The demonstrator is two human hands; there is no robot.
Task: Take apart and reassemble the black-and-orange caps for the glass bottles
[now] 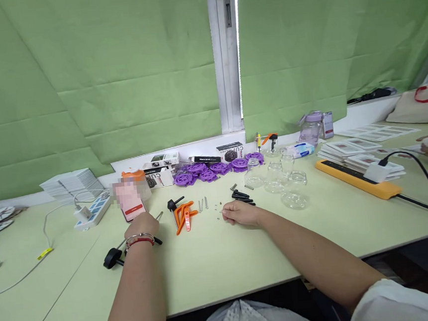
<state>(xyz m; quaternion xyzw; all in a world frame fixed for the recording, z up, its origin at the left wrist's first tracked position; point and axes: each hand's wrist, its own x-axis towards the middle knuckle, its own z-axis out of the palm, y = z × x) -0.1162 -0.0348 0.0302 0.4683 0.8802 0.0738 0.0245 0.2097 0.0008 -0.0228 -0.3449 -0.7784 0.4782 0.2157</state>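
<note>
1. Nearest the camera, bare forearms [313, 249] reach across a pale worktop [194, 277].
2. Left hand [142, 226], at the left, sits over a black-knobbed part [113, 257], its back turned up; I cannot tell whether this grip is clenched or loose.
3. Right hand [241, 213], near the middle, has its fingers curled beside some tiny bits [218, 218]; whether that grip pinches one or nothing, I cannot tell.
4. Orange handles [182, 217] lie in a pile between the hands, nearer the left; black tubes [241, 195] lie just on the far side of the right hand.
5. Thin pins [206, 202] lie between the handles and the bits.
6. Bits this small probably call for a light fingertip pinch, one at a time (they could easily skitter off).
7. Hardest to make out: the bits' exact shapes, the left fingers hidden beyond the hand's back, and the left forearm, cut off at the near edge.
</note>
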